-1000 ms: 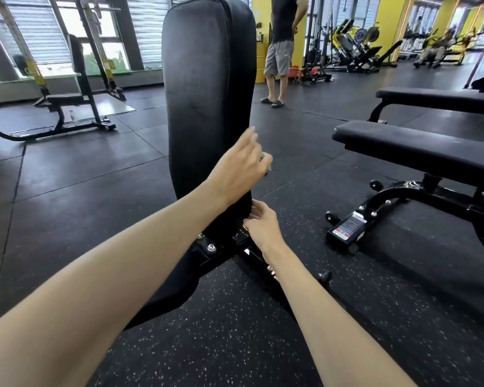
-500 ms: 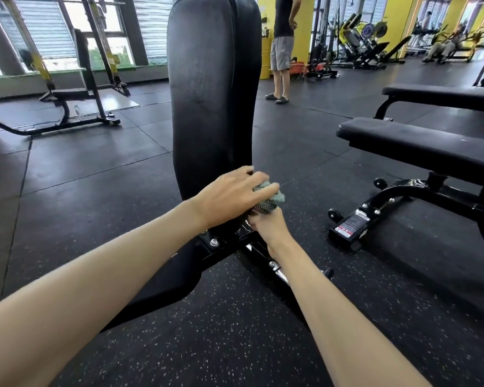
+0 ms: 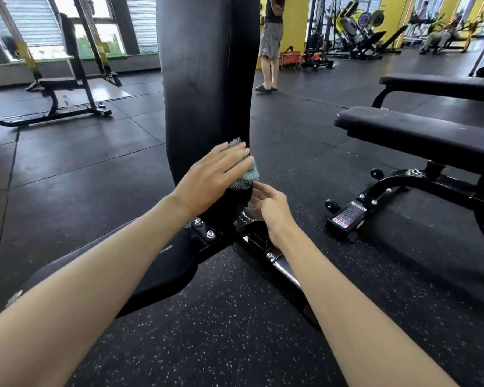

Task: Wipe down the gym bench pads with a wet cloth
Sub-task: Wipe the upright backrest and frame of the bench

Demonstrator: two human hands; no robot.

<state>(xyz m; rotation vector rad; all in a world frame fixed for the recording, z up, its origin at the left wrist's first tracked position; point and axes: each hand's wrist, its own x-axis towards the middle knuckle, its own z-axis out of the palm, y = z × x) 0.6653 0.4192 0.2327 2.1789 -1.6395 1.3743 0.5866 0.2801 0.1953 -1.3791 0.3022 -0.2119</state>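
The black back pad [image 3: 207,79] of the bench stands nearly upright in front of me. Its black seat pad [image 3: 162,269] runs toward me below my left arm. My left hand [image 3: 211,177] lies flat, fingers straight, and presses a teal cloth [image 3: 249,170] against the lower right edge of the back pad. Most of the cloth is hidden under that hand. My right hand [image 3: 271,209] hovers just below the cloth, beside the pad's bottom end, fingers loosely curled and holding nothing.
The bench's metal frame [image 3: 280,263] runs along the speckled rubber floor to the right. Two flat benches [image 3: 419,135] stand at right. A rack bench [image 3: 59,85] is at far left. A person [image 3: 270,43] stands behind the pad.
My left hand took the cloth from the right hand and moved up the pad's lower edge with it. The right hand let go and dropped slightly to the right.
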